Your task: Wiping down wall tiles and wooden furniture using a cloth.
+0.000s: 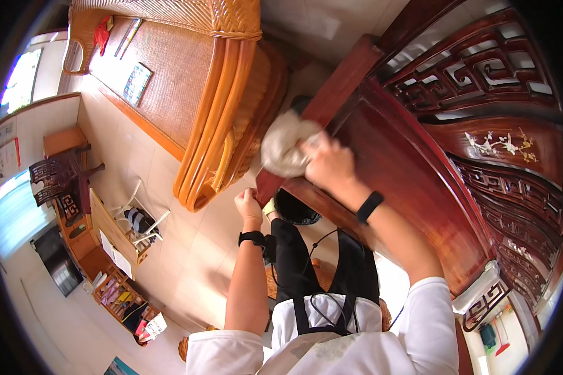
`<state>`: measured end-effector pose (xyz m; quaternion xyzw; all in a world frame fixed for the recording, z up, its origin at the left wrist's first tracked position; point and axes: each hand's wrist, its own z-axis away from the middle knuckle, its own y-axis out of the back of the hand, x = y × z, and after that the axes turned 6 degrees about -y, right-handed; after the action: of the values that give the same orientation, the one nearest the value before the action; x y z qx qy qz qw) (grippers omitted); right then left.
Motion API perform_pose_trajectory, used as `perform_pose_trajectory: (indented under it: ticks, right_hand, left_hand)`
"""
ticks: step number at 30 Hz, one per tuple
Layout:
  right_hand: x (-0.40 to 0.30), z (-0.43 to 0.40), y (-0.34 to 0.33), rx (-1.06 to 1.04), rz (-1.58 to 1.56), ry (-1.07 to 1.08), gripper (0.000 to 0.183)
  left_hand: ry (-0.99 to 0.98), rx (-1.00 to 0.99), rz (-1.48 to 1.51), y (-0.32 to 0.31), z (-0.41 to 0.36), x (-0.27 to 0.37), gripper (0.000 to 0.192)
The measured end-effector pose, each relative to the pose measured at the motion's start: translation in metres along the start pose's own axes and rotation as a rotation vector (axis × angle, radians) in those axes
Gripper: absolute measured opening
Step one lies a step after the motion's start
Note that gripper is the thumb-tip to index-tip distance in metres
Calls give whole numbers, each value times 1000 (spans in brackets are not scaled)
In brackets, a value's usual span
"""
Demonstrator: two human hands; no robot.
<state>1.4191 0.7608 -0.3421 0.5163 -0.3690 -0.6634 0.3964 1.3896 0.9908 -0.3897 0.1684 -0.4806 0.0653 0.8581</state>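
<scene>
My right hand point(330, 164) presses a bunched greyish cloth point(281, 145) onto the flat armrest point(345, 79) of a dark red carved wooden bench. Hand and cloth are blurred, and the cloth drapes over both sides of the armrest. At the armrest's near end, my left hand point(249, 205) is closed around its edge; the fingertips are partly hidden. The polished bench seat point(394, 183) spreads to the right, below a backrest point(502, 140) with fretwork and pale inlaid blossoms.
A rattan sofa point(169, 89) stands close on the left, bearing a booklet point(138, 84) and a red item point(102, 35). Below the armrest is a bin with a black liner point(295, 208). Farther left are a white-framed folding chair point(140, 218) and a wooden desk point(115, 234). A black cable hangs before my legs.
</scene>
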Motion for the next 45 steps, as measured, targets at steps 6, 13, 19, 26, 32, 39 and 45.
perform_pose_trajectory:
  ticks: [6, 13, 19, 26, 32, 39, 45]
  right_hand:
    - [26, -41, 9, 284, 66, -329, 31]
    - [-70, 47, -35, 158, 107, -104, 42]
    - [-144, 120, -85, 132, 369, 145, 26]
    - [-158, 139, -129, -91, 241, 107, 15]
    - [-188, 96, -25, -250, -527, -13, 39]
    - [-173, -33, 87, 723, -434, 52, 54]
    - [-144, -121, 61, 620, 90, -328, 50]
  left_hand:
    - [-61, 43, -45, -5, 1, -7, 26]
    - [-13, -16, 91, 2, -4, -17, 29]
    - [-116, -101, -46, 54, -9, -34, 21]
    - [419, -252, -324, 140, 2, -66, 26]
    - [196, -290, -93, 183, 13, -97, 27]
    - [281, -212, -190, 182, 7, -73, 20]
    - [202, -204, -78, 190, 3, -50, 21]
